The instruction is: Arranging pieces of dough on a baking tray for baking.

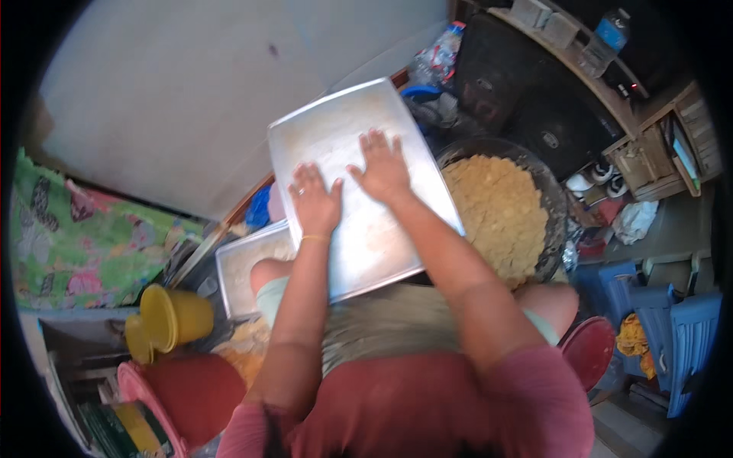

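Observation:
A large rectangular metal baking tray lies tilted in front of me, its near edge over my lap. My left hand rests flat on the tray's middle, fingers stretched, with a ring on one finger. Just right of it, my right hand is spread open, palm down on the same surface. Nothing is held in either hand. To the right of the tray stands a wide dark round basin with a mass of crumbly yellow dough. A second metal tray shows partly from under the first, at left.
Left are yellow buckets, a large red bucket and a green patterned cloth. A pale wall rises behind the tray. At right are a wooden shelf, a red lid and blue plastic furniture.

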Motion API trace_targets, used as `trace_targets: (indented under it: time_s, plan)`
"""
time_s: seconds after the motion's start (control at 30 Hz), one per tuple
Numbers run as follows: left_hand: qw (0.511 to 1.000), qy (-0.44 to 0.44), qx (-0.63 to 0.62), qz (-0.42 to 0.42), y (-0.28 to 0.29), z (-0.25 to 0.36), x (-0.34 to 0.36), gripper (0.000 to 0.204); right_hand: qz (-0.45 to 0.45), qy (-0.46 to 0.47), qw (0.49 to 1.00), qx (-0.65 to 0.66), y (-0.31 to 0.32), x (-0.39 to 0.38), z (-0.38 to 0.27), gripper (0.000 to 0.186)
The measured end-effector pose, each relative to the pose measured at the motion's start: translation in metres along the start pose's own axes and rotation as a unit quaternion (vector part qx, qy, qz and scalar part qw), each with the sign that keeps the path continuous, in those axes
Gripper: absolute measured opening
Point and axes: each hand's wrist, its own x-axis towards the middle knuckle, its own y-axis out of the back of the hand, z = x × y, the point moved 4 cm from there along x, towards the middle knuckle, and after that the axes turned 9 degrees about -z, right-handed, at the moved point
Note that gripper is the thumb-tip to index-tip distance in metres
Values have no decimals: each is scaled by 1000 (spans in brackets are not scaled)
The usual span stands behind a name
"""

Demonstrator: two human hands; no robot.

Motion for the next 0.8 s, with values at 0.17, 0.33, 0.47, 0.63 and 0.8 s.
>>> trace_targets:
  time_s: [0.17, 0.33, 0.47, 0.63, 0.8]
  plan:
    - [1000, -9, -24, 17, 2, 2, -1, 71, 90, 98, 958, 252, 7, -19, 35, 73]
    - [868, -378, -323, 5, 55, 135, -127, 51, 243, -92, 864, 430, 9, -106, 211, 58]
    - [739, -504, -351, -276, -85, 257, -207, 44, 15, -430, 834, 346, -164, -237, 411, 84]
    - [888, -202, -211, -354, -304, 235, -133, 54, -159, -532, 822, 128, -212, -238, 282, 97]
    - [976, -52, -82, -194, -321, 246, -134, 60, -359, -269, 841, 303, -162, -184, 311, 74]
